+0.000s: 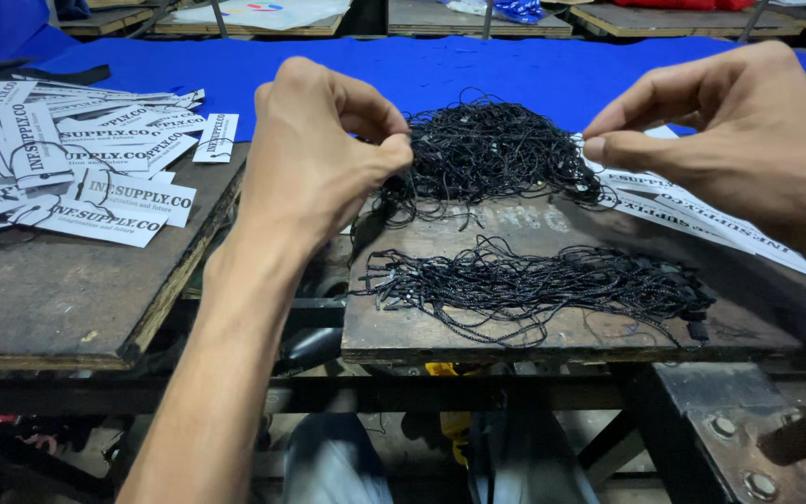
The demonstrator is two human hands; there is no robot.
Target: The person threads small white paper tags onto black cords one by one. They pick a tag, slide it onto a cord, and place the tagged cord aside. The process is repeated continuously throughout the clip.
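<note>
Both hands are raised above the dark wooden worktop [478, 347]. The left hand [314, 154] has its grip pinched closed, thumb against fingertips, at the near-left edge of the tangled heap of black strings [487, 154]; a strand appears to be caught in the pinch, though it is too thin to confirm. The right hand [739, 131] is likewise pinched, thumb to forefinger, near the heap's right edge; what it holds, if anything, cannot be made out.

Work done, as judged from the layout: a second, flatter bundle of black strings [534, 285] lies nearer the person, its strands running roughly parallel, suggesting sorted stock. On the separate board to the left, a spread of white printed hang tags [95, 168] lies with black loops visible on several.

Work left: the rear heap is large and tangled. A row of white tags [692, 217] lies to the right under the right hand, apparently unstrung. Blue cloth [478, 70] covers the surface behind.
</note>
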